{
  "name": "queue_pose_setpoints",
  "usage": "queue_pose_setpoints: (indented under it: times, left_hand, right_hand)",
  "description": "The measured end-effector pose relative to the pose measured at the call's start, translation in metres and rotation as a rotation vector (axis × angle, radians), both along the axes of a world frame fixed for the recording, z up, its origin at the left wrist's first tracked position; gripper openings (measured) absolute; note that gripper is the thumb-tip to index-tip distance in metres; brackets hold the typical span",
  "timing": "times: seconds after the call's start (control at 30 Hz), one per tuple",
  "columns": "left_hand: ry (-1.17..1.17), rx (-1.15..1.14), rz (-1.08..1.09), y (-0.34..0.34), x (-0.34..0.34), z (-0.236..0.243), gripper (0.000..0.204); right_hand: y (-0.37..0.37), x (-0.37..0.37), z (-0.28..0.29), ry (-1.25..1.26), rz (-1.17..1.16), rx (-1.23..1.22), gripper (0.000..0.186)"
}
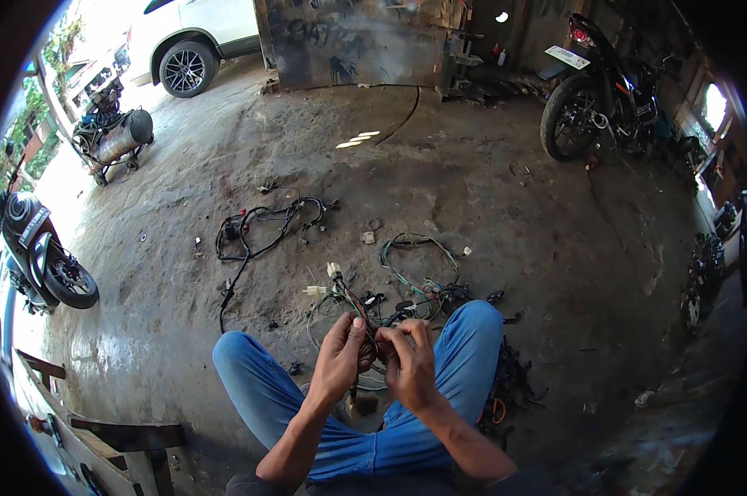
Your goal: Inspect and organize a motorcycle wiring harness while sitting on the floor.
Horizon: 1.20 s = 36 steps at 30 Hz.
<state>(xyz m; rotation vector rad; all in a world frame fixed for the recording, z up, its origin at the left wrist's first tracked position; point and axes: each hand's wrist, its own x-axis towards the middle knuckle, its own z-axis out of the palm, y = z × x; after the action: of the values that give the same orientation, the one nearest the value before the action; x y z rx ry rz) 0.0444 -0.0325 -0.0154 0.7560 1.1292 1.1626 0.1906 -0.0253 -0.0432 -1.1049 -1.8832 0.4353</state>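
Observation:
Between my knees, my left hand [343,355] is closed on a bundle of coloured wires [351,300], thumb pointing up along it. My right hand [406,360] pinches the same bundle just to the right, its fingers curled and partly hiding what they hold. Above my hands the bundle ends in cream plastic connectors [334,270]. A loop of green and black wires [419,242] lies on the floor beyond them, with a second black harness [258,248] carrying small red pieces farther left.
A scooter [47,256] stands left, an air compressor [117,136] behind it, a white car [200,33] at the back. A motorcycle [580,99] is at upper right. A wooden bench [126,434] is at lower left; a dark tangle of parts [510,380] lies beside my right leg.

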Motion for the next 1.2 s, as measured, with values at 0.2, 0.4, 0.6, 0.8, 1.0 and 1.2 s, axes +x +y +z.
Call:
queue_pose_setpoints:
  times: [0.2,0.4,0.6,0.8,1.0,1.2]
  left_hand:
    - [-0.020,0.101,0.051,-0.007,0.006,-0.030,0.023]
    - [-0.078,0.030,0.181,-0.007,0.013,-0.036,0.025]
    - [-0.058,0.050,0.122,0.002,0.005,-0.012,0.026]
    - [-0.053,0.066,0.106,0.000,0.004,-0.010,0.024]
    - [-0.085,0.065,0.077,-0.006,0.000,-0.016,0.023]
    - [-0.044,0.076,0.085,-0.008,0.000,-0.009,0.019]
  right_hand:
    - [-0.008,-0.009,0.007,-0.111,-0.088,-0.061,0.037]
    - [-0.006,-0.007,0.025,-0.189,-0.003,-0.170,0.030]
    - [0.004,0.007,0.024,-0.079,0.018,0.004,0.030]
    - [0.003,0.007,0.013,0.012,-0.101,0.086,0.029]
    - [0.000,0.004,-0.001,0.108,-0.082,0.152,0.024]
    - [0.004,0.002,-0.005,0.022,-0.008,0.048,0.027]
